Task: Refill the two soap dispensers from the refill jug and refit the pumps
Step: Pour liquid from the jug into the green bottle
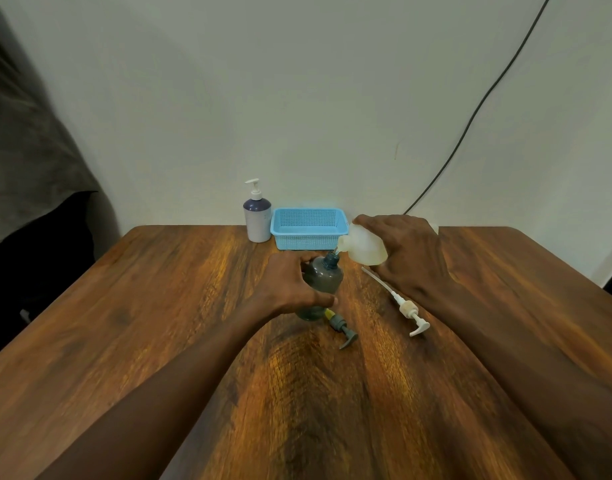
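The right hand [408,258] hides the refill jug's [363,247] rear.

No text, brand or number reading legibly, faint marks on the white dispenser [258,221] at twelve o'clock blurring out, grey dispenser [323,277] and refill jug [365,249] at one o'clock showing no legible label

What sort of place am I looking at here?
Probably a plain room at home or a small office: a wooden table against a bare wall, a cable running down it, and a soap bottle beside a blue basket.
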A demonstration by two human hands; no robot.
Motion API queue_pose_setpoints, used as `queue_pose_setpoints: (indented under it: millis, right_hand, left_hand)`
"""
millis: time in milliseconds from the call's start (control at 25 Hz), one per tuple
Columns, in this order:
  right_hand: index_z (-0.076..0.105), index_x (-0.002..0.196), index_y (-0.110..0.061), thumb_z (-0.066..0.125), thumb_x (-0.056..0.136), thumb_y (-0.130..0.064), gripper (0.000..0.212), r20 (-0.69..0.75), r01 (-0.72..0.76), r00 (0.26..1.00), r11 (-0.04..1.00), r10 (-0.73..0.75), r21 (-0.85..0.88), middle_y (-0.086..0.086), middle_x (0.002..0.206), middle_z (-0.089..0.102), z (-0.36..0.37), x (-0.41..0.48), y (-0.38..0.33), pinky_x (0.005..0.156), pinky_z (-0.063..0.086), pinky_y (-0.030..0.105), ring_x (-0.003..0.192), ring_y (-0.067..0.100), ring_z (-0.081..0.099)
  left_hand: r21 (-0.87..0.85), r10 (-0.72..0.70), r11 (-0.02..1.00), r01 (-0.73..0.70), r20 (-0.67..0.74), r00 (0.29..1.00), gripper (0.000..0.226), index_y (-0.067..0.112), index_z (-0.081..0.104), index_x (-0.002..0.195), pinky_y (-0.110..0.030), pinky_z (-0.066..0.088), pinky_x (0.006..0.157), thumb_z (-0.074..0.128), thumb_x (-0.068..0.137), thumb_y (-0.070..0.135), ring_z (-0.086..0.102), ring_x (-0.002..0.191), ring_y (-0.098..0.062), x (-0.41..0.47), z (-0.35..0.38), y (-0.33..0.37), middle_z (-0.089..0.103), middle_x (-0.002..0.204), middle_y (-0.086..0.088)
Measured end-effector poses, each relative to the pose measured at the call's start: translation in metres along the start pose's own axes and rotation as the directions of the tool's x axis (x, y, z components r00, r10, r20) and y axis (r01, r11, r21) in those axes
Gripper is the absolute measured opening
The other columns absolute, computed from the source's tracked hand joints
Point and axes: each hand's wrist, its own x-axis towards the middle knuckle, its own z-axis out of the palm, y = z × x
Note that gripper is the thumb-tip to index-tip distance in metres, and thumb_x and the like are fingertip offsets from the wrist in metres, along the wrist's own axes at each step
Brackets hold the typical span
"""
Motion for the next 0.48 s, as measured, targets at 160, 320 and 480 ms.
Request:
queue_pose_setpoints:
  millis: [160,320,480]
  right_hand:
    - [0.061,0.139,-0.023,0.088,0.077,-0.033,0.068,0.010,0.001,1.000,1.000,-0.001,0.000,0.009,0.124,0.074,0.0016,-0.0001,0.0003,0.094,0.055,0.052,0.105,0.033,0.071]
    - [0.062,0.139,-0.024,0.089,0.076,-0.033,0.069,0.005,0.006,1.000,1.000,-0.006,-0.009,0.008,0.125,0.073,0.0002,-0.0003,-0.0007,0.094,0.054,0.050,0.107,0.032,0.070]
    - [0.061,0.140,-0.025,0.089,0.075,-0.032,0.071,0.000,0.013,1.000,0.999,-0.013,-0.044,0.007,0.125,0.073,-0.0021,-0.0007,-0.0027,0.093,0.053,0.047,0.109,0.030,0.069]
  left_hand:
    - [-0.011,0.017,1.000,-0.017,-0.004,1.000,0.077,0.019,0.069,0.125,-0.011,0.055,0.081,0.096,0.057,0.043,0.062,0.103,-0.002,-0.0005,-0.0003,0.0002,0.067,0.120,0.012]
    - [-0.002,0.001,1.000,-0.001,0.011,1.000,0.076,0.020,0.070,0.123,-0.017,0.057,0.083,0.095,0.057,0.046,0.064,0.102,-0.003,0.0000,0.0003,-0.0020,0.070,0.119,0.010]
    - [-0.023,-0.011,1.000,0.011,0.007,1.000,0.073,0.020,0.070,0.122,-0.020,0.058,0.084,0.096,0.057,0.042,0.063,0.101,-0.002,-0.0005,0.0010,-0.0004,0.069,0.117,0.011]
